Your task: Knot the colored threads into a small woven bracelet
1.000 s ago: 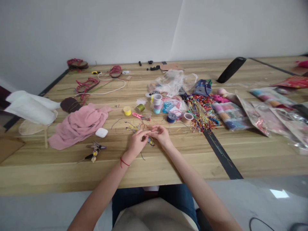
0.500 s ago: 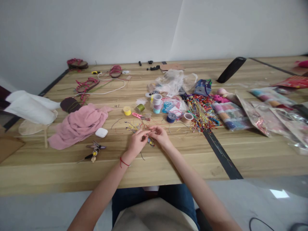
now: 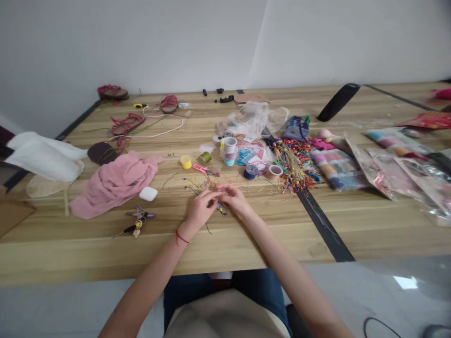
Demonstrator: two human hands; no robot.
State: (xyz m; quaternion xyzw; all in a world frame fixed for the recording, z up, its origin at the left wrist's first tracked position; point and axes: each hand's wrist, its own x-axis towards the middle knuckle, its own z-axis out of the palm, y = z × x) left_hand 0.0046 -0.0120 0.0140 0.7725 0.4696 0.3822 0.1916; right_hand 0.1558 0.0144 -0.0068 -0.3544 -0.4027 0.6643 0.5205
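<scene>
Left hand (image 3: pixel 200 210) and right hand (image 3: pixel 235 199) half closed, fingertips meeting in a pinch on thin coloured threads (image 3: pixel 199 188), held just above the wooden table (image 3: pixel 282 230). Small yellow-and-blue piece (image 3: pixel 221 208) lies under the right hand's edge. Clear packets (image 3: pixel 338 170) at right hold striped thread bundles; spools (image 3: pixel 230 151) stand beyond the hands, near a heap of multicoloured cords (image 3: pixel 296 166).
</scene>
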